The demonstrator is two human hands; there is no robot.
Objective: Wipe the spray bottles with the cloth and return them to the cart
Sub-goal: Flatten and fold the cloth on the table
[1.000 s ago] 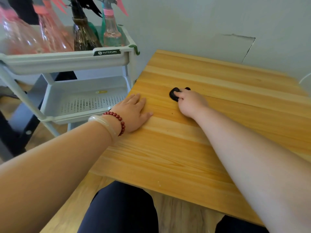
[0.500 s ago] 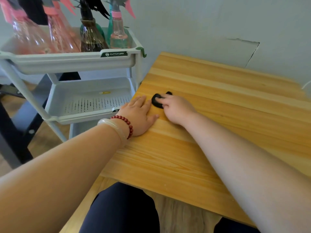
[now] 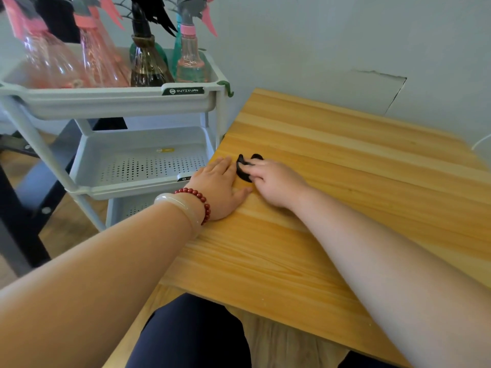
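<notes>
On the wooden table (image 3: 345, 208) by a cracked grey wall (image 3: 345, 49), the left hand (image 3: 218, 187) lies flat with straight fingers, and the right hand (image 3: 276, 181) curls its fingers over a small black thing (image 3: 242, 173). The bottles (image 3: 190, 59) stand in the top tray of the cart (image 3: 119, 102), left of the table.

Our left hand (image 3: 220, 192) lies flat on the wooden table (image 3: 345, 208) beside the cart (image 3: 106, 102). Just right of it, our right hand (image 3: 279, 184) curls its fingers over a small black thing (image 3: 242, 176). Spray bottles (image 3: 190, 59) stand in the cart's top tray.
</notes>
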